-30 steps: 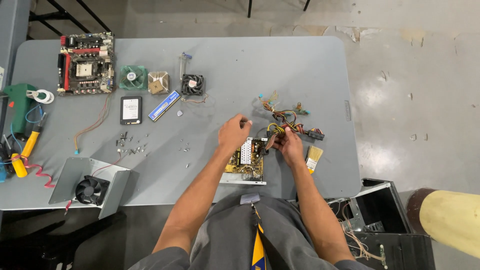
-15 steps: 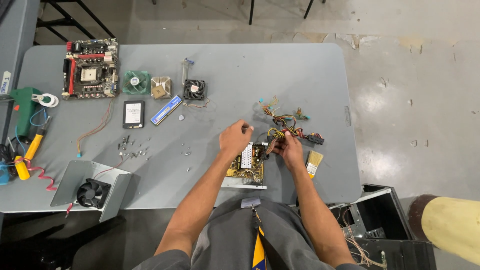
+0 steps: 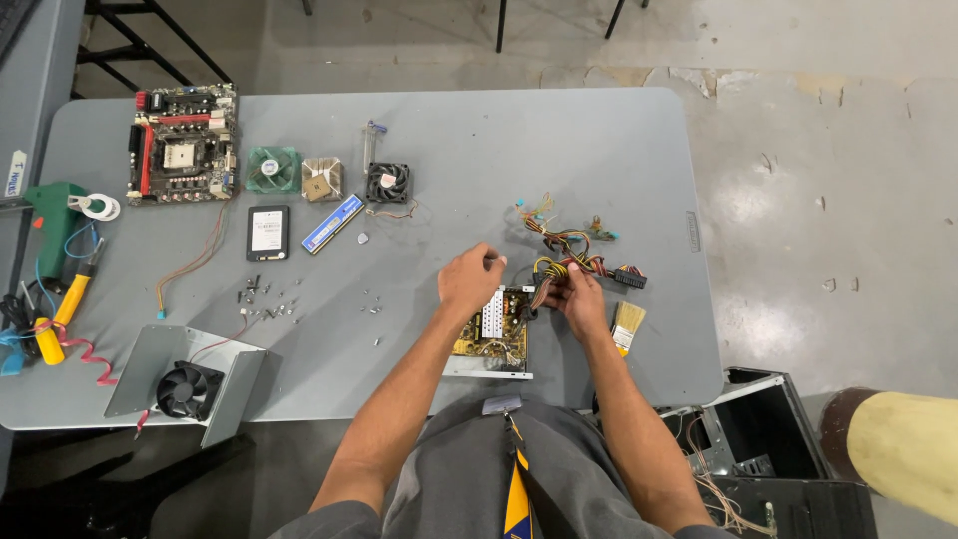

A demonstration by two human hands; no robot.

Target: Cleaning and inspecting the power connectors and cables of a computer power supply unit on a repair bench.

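Left hand [image 3: 469,276] lifts off the board [image 3: 492,334], closing its fingers, while the right hand [image 3: 577,296] gathers the wires [image 3: 569,262] tighter.

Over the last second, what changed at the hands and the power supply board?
Very little. The left hand stays just above the open power supply board, fingers closed as if pinching something too small to make out. The right hand keeps its grip on the cable bundle at the board's right edge. The paintbrush, fans and motherboard lie where they were; only the camera shifted.
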